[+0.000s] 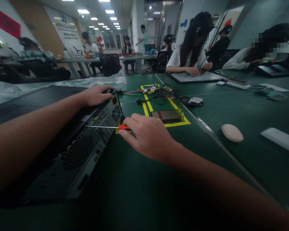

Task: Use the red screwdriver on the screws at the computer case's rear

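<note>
A black desktop computer case point(86, 154) lies on the table to the left, its rear panel with vents and ports turned toward me. My left hand point(96, 95) rests on its upper edge near the far corner, fingers stretched out and thumb apart. In my right hand point(150, 136) is a screwdriver point(122, 127) with an orange-red handle. Its thin metal shaft points left, and the tip meets the rear panel near the upper edge. Whether it sits in a screw is too small to tell.
Behind my right hand, yellow tape marks point(186, 123) frame a flat brown box point(166, 116). Bundled cables point(167, 91) lie beyond. A pale computer mouse point(232, 132) and a white bar point(280, 139) are at right. Clear plastic wrap point(98, 80) lies behind the case. A co-worker point(195, 48) sits across the table.
</note>
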Available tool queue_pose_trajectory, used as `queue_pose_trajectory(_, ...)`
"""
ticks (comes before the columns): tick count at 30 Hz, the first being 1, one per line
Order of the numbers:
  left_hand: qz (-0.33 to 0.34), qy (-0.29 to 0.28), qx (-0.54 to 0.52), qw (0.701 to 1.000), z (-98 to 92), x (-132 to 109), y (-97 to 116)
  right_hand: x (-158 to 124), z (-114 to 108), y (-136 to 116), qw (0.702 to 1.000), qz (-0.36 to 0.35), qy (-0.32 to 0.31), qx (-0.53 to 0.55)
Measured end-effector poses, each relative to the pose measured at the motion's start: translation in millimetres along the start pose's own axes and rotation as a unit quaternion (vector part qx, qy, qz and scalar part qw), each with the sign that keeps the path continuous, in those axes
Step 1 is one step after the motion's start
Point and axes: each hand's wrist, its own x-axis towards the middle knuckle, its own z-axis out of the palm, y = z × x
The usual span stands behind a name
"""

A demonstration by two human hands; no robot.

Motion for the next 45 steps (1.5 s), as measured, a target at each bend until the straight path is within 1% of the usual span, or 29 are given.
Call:
queue_pose_trajectory(3,-0.003,-0.008,0.007,1.0,-2.5,-1.1,2.4,0.8,1.6,0.2,1.0,0.006,-0.012,0.01)
queue_pose_trajectory(6,0.007,-0.014,0.005,1.0,-3.7,-1.2,2.8,0.5,1.9,1.6,1.0,-0.006,-0.016,0.02)
queue_pose_trajectory(10,0.003,-0.002,-0.003,1.0,-1.7,0.0,0.1,0.5,-0.3,2.4,1.0,-0.023,-0.017,-0.001)
queue_pose_trajectory(19,0.004,0.006,-0.008,1.0,1.0,2.0,-4.5,1.9,-6.4,-2.2,0.999,-0.01,-0.036,-0.023)
queue_pose_trajectory(29,-0.003,0.009,-0.01,1.0,2.4,3.5,-6.4,0.5,-7.6,-2.8,0.999,-0.015,-0.038,-0.022)
queue_pose_trajectory(39,-0.004,0.005,-0.004,1.0,1.2,1.3,-2.6,0.4,-8.7,-2.3,0.999,-0.019,-0.037,-0.017)
queue_pose_trajectory(45,-0.007,0.008,-0.002,1.0,2.5,2.8,-5.0,0.1,-8.6,-1.9,0.999,-0.019,-0.034,-0.016)
